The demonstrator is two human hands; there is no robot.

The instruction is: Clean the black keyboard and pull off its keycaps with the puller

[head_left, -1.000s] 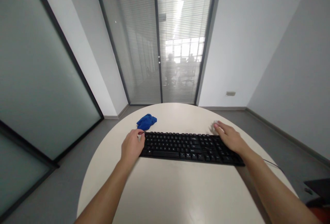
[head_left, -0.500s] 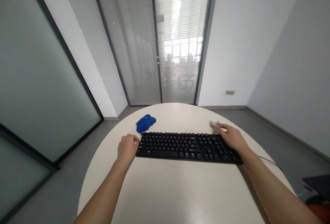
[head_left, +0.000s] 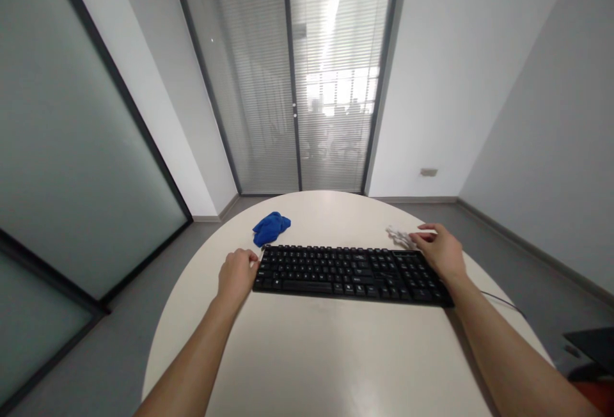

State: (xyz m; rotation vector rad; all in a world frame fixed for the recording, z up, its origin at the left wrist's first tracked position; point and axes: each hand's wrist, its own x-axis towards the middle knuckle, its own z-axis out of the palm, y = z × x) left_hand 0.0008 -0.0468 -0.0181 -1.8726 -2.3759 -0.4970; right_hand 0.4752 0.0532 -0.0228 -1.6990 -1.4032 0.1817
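Observation:
A black full-size keyboard (head_left: 330,270) lies across the round table in front of me. At its left end my left hand (head_left: 238,274) is closed, with thumb and fingertips at the keyboard's edge. A thin pale sliver shows by those fingertips, too small to name. My right hand (head_left: 444,251) hovers over the keyboard's far right corner, thumb and forefinger apart. Just left of its fingertips lies a loose heap of small white sticks, like cotton swabs (head_left: 398,235). A crumpled blue cloth (head_left: 271,228) rests beyond the keyboard's left end.
The cream round tabletop (head_left: 307,353) carries everything. A dark cable (head_left: 503,302) runs off the table's right edge. A black object (head_left: 592,346) stands at the lower right, beside the table. Behind are a glass partition with blinds (head_left: 330,84) and white walls.
My right hand has moved a little to the right and its fingers have parted, so more of the white heap shows. My left hand, the keyboard and the cloth stay put.

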